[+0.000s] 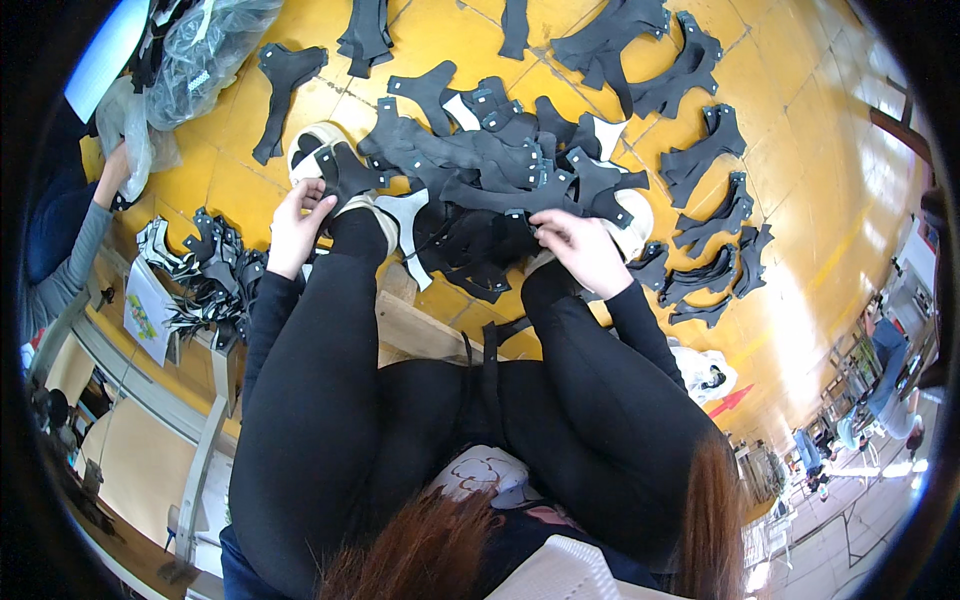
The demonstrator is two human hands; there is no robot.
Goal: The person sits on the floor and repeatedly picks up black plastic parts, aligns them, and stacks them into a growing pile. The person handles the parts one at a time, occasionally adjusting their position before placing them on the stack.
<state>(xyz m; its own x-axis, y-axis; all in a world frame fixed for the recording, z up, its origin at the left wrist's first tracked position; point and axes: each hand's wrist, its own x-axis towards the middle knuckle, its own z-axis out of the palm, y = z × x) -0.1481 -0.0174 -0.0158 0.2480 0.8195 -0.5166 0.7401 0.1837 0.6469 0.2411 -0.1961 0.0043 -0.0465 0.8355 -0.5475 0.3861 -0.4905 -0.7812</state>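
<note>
— Where are the worker's hands amid all that material?

— Low over a yellow tiled floor (pixel 815 130). The left hand (pixel 298 228) appears to pinch, thumb and forefinger together, the lower edge of a dark Y-shaped piece (pixel 350 178) lying over a cream shoe (pixel 308 135). The right hand (pixel 585 248) has its fingers bent, their tips at the edge of a black piece (pixel 515 228) between the feet; whether they grip it or only touch it, I cannot tell.

— How far along does the work look?

— Partway, by my reading. Curved stacks (pixel 705 275) lie in separate groups on the right, with more groups beyond the feet, so some of the grouping seems done. The central heap (pixel 440 150) looks like what is left: forked shapes overlap there at every angle, in no order I can make out.

— And the materials?

— Matte and dark grey, apparently a soft, flexible sheet cut into forked ends, narrow stems and sweeping curves. Small pale labels dot many of the pieces. One white forked piece (pixel 407 225) breaks up the grey beside the left shoe. At the worker's left sits a tangled bundle (pixel 215 265) of dark and whitish strips; farther up, a co-worker's hand (pixel 115 170) meets crinkled, glossy clear plastic (pixel 210 70).
</note>
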